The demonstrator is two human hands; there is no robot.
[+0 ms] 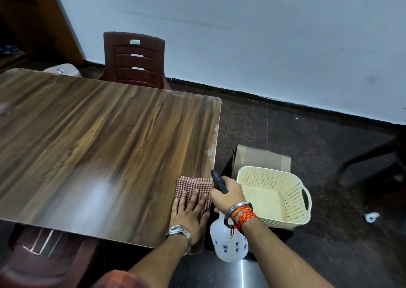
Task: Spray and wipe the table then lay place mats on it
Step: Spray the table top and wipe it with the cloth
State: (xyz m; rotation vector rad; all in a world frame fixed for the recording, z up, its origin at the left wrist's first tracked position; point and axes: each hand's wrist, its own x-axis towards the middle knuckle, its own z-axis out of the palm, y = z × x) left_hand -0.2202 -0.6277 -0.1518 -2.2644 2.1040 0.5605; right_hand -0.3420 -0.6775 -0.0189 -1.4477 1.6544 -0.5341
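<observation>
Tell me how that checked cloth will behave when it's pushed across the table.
The checked cloth looks folded and soft, so it will probably bunch rather than slide stiffly. The table is glossy, so it likely glides easily under the flat left hand.

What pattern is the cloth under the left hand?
The cloth has a small red-and-white check; the head view shows it.

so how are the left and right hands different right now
The left hand lies flat, fingers spread, on the checked cloth on the table; the right hand curls round the spray bottle at its black head, beside the table's edge. The left wrist wears a watch; the right a bangle and red threads. Both are near the table's corner.
</observation>
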